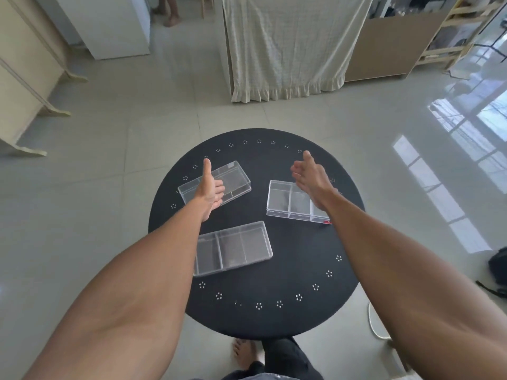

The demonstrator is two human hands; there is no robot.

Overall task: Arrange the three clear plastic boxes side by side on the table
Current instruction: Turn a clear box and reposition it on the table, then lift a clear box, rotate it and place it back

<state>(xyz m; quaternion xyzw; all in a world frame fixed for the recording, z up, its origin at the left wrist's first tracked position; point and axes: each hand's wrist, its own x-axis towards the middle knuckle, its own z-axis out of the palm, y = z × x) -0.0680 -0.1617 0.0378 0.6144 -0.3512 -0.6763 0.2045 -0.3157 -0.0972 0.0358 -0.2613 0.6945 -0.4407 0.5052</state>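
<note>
Three clear plastic boxes lie apart on a round black table (301, 270). The far-left box (233, 179) is angled, and my left hand (210, 189) hovers over its near half, thumb up, fingers apart, holding nothing. The right box (288, 200) has compartments and a red label at its near corner; my right hand (310, 175) is above its far right side, fingers spread, empty. The near box (236, 246), also divided, lies in front between my forearms, its left end hidden by my left arm.
The table has a ring of small white flower marks near its rim. Tiled floor surrounds it. A cream curtain (288, 50) hangs behind, a black bag (498, 266) lies on the floor at right, and another person's feet (168, 15) stand far back.
</note>
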